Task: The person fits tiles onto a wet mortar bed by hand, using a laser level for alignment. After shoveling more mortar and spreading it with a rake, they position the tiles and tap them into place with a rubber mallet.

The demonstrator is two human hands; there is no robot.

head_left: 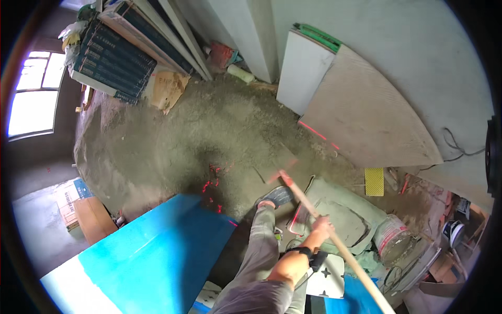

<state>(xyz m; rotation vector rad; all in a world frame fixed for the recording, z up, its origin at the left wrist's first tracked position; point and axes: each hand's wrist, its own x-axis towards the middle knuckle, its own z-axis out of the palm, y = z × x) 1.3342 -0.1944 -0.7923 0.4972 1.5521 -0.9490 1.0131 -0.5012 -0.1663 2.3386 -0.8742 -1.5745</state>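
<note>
My left hand is closed round the long wooden handle of a hoe, part way down its length. The handle slopes from the lower right edge up to a reddish head, blurred, over a spread heap of grey sandy mix. The hoe's top end runs out of the picture, and my right hand does not show. A dark strap circles my left forearm. My dark shoe stands at the near edge of the heap, just left of the hoe's head.
A blue-topped board lies at near left. Right of the hoe are a dusty filled sack and a dirty bucket. Large slabs lean on the far right wall. Stacked dark boxes stand far left; a yellow pad lies right.
</note>
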